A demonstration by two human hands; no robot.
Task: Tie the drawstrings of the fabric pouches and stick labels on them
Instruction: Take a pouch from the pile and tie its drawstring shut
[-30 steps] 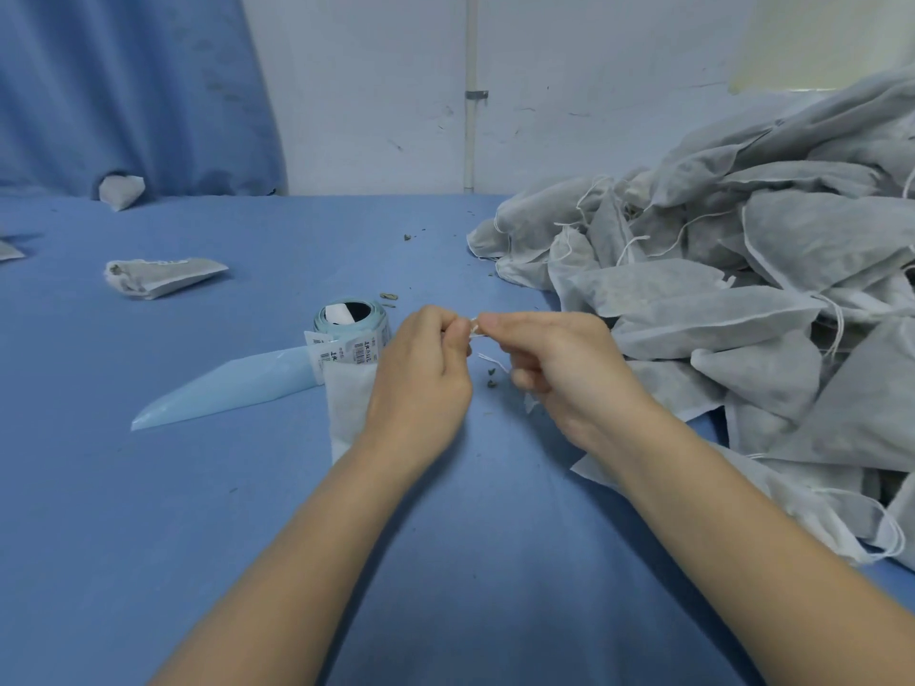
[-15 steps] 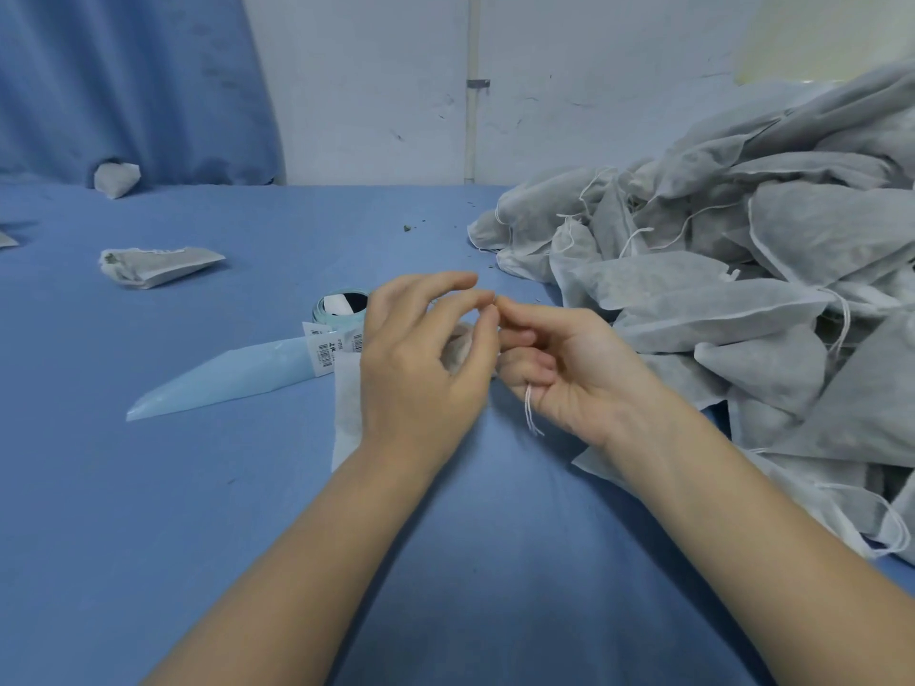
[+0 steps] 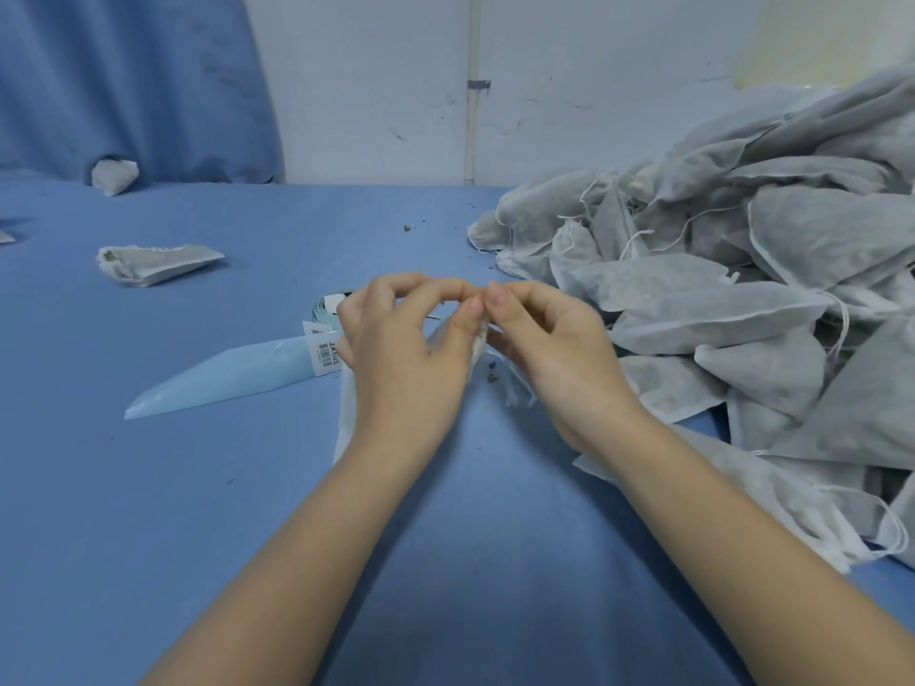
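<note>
I've brought both hands back together over the pouch (image 3: 460, 341) on the counter (image 3: 148, 487), left hand (image 3: 406, 358) and right hand (image 3: 554, 349) each pinching the drawstring at its mouth, so I judge the knot is being drawn tight, label roll (image 3: 327, 309) untouched.

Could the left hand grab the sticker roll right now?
Probably not yet. The left hand is busy pinching the pouch together with the right hand. The sticker roll sits just behind it with nothing between, so once it lets go, likely yes.
</note>
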